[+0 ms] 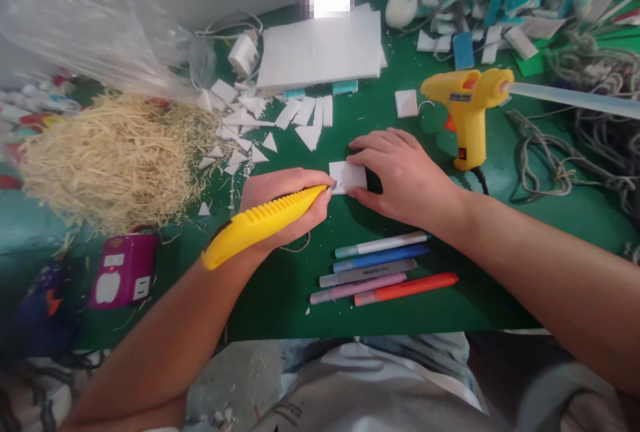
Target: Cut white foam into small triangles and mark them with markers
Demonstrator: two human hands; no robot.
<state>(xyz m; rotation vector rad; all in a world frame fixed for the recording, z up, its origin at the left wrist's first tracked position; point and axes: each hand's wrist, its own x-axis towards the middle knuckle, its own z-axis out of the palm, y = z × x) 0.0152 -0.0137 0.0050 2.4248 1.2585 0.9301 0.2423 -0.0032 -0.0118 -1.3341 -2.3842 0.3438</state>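
Note:
My left hand (290,202) is closed round a yellow utility knife (265,222), whose tip meets a small white foam square (340,175) with a few dark marks on its face. My right hand (400,169) grips the right side of that square, thumb at the lower edge and fingers over the upper corner. Part of the square is hidden beneath these fingers. Several markers (383,265) lie side by side just below my right hand. Another white square (406,104) rests above it, near a yellow hot glue gun (467,109) with a long glue stick.
White foam offcuts (250,122) lie scattered at the left, beside a heap of straw shreds (115,162). White boards (323,49) are stacked at the back. A magenta box (124,271) sits front left. Grey cord (540,145) and a pile of foam scraps (493,5) occupy the right.

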